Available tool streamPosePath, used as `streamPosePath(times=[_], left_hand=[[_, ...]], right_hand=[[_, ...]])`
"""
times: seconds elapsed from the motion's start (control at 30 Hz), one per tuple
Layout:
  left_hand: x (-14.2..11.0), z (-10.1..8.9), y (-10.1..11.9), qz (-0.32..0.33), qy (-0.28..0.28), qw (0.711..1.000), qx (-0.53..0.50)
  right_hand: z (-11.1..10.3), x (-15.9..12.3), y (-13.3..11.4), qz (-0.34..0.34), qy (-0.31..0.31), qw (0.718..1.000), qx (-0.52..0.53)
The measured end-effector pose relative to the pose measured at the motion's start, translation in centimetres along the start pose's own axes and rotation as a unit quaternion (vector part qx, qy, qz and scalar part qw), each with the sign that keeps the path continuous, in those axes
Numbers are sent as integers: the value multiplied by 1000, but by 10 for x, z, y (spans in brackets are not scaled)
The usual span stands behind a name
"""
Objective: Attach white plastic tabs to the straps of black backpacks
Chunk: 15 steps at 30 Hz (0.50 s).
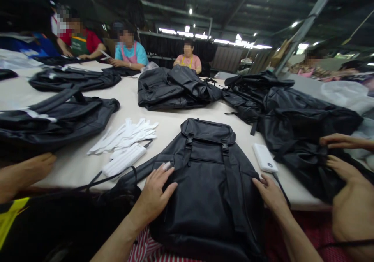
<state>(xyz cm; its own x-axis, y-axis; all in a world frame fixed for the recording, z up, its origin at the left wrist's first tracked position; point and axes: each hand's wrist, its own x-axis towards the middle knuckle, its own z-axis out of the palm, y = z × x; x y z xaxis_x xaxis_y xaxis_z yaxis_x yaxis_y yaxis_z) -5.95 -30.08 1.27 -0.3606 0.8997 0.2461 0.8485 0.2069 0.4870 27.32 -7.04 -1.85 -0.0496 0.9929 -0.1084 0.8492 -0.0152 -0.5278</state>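
A black flap-top backpack is shown front side up at the near edge of a pale worktable, its upper part supported there and its lower part extended past the edge, above red-and-white striped fabric. Two buckled straps are seen running down from the flap. The left hand is laid against the bag's left side, fingers extended and thumb held apart. The right hand is placed at the opposite edge, thumb and fingers bent; whether the material is pinched cannot be told. Beside the bag, a white power bank with a black cable is seen on the right, and loose white strips on the left. Farther back, black bags are heaped. At far right, black material is handled by a co-worker's hands; seated co-workers are seen beyond.
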Motion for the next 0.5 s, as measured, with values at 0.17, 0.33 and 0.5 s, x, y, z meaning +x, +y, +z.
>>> streamPosePath(times=[0.17, 0.33, 0.5], left_hand=[[3, 7, 19, -5, 10, 998, 68], [-11, -23, 47, 127, -127, 984, 4], [-23, -44, 45, 152, -125, 980, -9]], right_hand=[[2, -6, -4, -18, 11, 1000, -13], [2, -4, 4, -5, 9, 1000, 1], [-13, 4, 3, -11, -66, 996, 56]])
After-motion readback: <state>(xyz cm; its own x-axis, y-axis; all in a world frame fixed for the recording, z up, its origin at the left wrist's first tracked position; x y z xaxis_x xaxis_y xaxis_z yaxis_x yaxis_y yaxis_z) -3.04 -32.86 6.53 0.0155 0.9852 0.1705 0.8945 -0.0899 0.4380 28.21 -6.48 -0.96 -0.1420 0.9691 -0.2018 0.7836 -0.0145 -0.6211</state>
